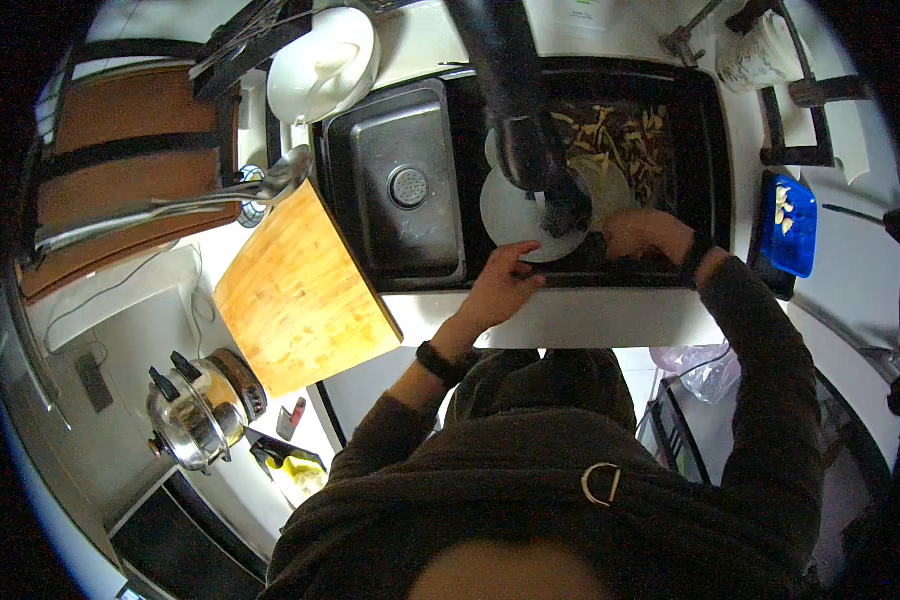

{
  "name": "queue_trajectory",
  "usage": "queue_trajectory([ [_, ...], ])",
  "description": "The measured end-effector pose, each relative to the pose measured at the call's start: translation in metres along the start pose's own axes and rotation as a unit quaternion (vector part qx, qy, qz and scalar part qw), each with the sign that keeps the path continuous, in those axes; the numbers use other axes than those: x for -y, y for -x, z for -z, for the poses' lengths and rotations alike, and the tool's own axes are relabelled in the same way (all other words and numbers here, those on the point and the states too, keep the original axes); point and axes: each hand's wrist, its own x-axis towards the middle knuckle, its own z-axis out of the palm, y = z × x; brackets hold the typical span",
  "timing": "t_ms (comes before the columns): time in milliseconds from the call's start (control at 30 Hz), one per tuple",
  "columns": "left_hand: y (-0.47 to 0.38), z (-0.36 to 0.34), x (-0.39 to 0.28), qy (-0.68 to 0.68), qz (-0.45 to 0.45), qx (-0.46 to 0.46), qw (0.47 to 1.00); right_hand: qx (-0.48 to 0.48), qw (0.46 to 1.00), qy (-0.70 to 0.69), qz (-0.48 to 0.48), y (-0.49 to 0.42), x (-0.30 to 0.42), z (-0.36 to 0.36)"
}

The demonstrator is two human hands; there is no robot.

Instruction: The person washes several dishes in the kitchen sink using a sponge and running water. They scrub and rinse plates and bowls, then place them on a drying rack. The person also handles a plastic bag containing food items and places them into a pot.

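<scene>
Below the black faucet [521, 127], a round white bowl [510, 217] is in the right basin of a black double sink [701, 180]. My left hand [504, 289] is at the bowl's near rim, with a finger over the edge and the thumb just outside it. Whether it grips the rim is unclear. Right of the bowl, my right hand [645, 236] reaches into the basin, blurred, its fingertips hard to make out. A pale yellowish vessel [607, 187] lies beside that hand, partly hidden by the bowl and faucet. Behind are many yellowish food scraps [634, 146].
A wooden cutting board [307, 292] reaches past the counter's edge at left, near a metal ladle [289, 176]. Behind it stands a white bowl [322, 67]. A steel pot [195, 420] is lower left. Garlic cloves [784, 206] lie in a blue tray [791, 247] at right.
</scene>
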Motion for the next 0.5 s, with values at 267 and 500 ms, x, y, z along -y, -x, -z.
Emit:
queue_trajectory([
  [267,-0.017,0.034,-0.025,-0.317,-0.177,-0.067,0.929,-0.127,0.920,-0.311,0.200,0.014,0.065,0.014],
  [500,0.016,0.169,0.006,-0.376,-0.129,-0.358,0.845,-0.525,0.849,0.018,-0.050,-0.137,0.052,-0.057],
])
